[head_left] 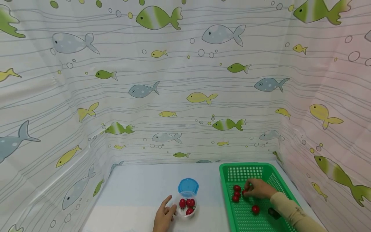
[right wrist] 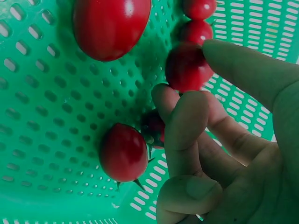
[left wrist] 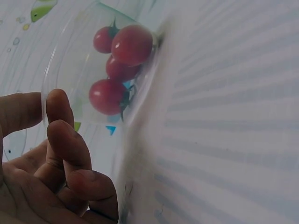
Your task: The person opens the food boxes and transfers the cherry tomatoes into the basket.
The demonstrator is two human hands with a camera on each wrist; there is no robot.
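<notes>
- Our right hand [head_left: 259, 188] is nearly closed; with the tips of our fingers we pinch one small red tomato [right wrist: 189, 70]. If this tomato is lifted from the bottom or rests on it, we cannot tell.
- This tomato is inside the green basket [head_left: 226, 193], which has many small holes and stands at the right side of the white table [head_left: 139, 193].
- In the basket, to the left of our right hand, we see a group of three tomatoes [head_left: 237, 188], close to each other in a short row.
- Nearer to us, apart from this group, lies a single tomato [head_left: 255, 209].
- Beside our light sleeve [head_left: 290, 207], also in the basket, we see a dark thing [head_left: 273, 212], partly covered; what it is, we cannot say.
- Our left hand [head_left: 164, 215] is half open, with its fingers loosely bent, at the left side of the clear cup [left wrist: 77, 70]. Some fingertips are at the wall near its rim, but whether we pinch the rim, we cannot tell.
- The cup stands upright on the table, and inside it we count four red tomatoes [left wrist: 132, 44]; some of them have green stems.
- Just behind the cup lies the round blue lid [head_left: 187, 185].
- Around the table hangs a white curtain [head_left: 179, 125] with green, yellow and blue-grey fish.
</notes>
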